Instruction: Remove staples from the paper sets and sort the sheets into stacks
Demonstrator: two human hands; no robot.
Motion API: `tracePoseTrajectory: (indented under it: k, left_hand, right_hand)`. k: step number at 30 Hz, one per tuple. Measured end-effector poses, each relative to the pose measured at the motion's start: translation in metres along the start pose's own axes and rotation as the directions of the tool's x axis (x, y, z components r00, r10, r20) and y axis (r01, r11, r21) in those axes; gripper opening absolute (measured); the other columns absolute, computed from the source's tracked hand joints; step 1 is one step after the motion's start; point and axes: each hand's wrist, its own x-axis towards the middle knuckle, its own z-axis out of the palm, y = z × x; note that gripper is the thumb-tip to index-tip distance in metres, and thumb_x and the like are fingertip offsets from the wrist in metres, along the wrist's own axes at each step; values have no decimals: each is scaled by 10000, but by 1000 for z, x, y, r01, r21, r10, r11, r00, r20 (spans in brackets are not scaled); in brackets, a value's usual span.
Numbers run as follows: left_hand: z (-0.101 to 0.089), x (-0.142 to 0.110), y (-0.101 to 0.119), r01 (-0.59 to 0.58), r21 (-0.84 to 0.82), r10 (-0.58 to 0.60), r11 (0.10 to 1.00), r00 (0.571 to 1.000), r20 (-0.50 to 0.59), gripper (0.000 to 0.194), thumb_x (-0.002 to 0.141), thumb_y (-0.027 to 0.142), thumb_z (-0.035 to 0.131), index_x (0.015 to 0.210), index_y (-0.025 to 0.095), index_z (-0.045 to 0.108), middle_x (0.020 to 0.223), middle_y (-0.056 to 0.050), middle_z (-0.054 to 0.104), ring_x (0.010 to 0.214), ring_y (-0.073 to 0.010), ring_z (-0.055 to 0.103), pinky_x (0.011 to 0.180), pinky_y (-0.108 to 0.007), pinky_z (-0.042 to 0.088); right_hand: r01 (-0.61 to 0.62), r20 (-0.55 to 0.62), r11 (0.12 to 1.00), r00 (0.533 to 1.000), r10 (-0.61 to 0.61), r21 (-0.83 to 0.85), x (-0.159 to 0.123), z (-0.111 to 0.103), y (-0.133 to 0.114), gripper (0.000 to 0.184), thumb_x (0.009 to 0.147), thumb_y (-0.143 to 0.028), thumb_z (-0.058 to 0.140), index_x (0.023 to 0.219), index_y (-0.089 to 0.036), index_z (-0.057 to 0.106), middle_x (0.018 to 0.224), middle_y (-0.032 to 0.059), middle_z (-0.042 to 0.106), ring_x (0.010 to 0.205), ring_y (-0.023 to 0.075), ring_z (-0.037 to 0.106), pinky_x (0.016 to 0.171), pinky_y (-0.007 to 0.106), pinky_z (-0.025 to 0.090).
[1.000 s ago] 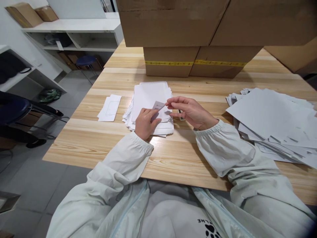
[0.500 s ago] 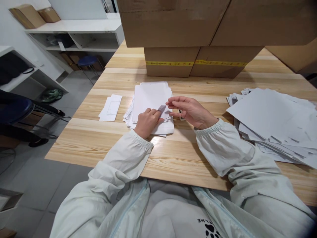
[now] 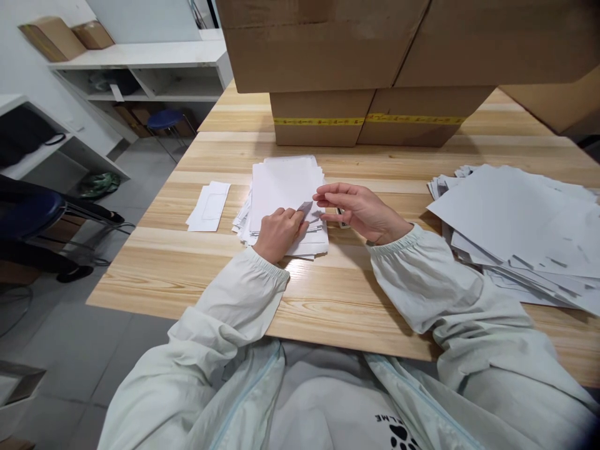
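My left hand (image 3: 277,234) is closed over a small piece of paper (image 3: 305,207), whose raised edge shows past the fingers. Under this hand lies a stack of white paper sheets (image 3: 284,181) with uneven edges. My right hand (image 3: 359,209) hovers just to the right of the small paper, fingers apart, and I see nothing in it. Partly hidden behind the right hand is a small dark-edged object (image 3: 344,219) on the table; its kind cannot be made out.
A few narrow white paper slips (image 3: 209,206) lie left of the stack. To the right, a larger messy pile of paper (image 3: 510,219) spreads over the wooden table (image 3: 356,312). Taped cardboard boxes (image 3: 323,119) stand at the back. A blue stool (image 3: 165,119) is beyond the left edge.
The camera view has shifted slightly. Both hands keep nearly the same pose over the stack, with the small paper still in my left hand.
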Motion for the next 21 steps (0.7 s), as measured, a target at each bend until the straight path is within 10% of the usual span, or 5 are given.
tracePoseTrajectory:
  k: [21]
  left_hand:
    - [-7, -1, 8, 23, 38, -25, 999, 998, 56, 286, 1005, 327, 470, 976, 173, 710, 943, -109, 742, 909, -241, 663, 587, -320, 357]
  right_hand:
    - [-45, 32, 999, 998, 45, -7, -5, 5, -1, 122, 791, -218, 737, 910, -189, 735, 998, 52, 710, 1000, 173, 628, 909, 368, 533]
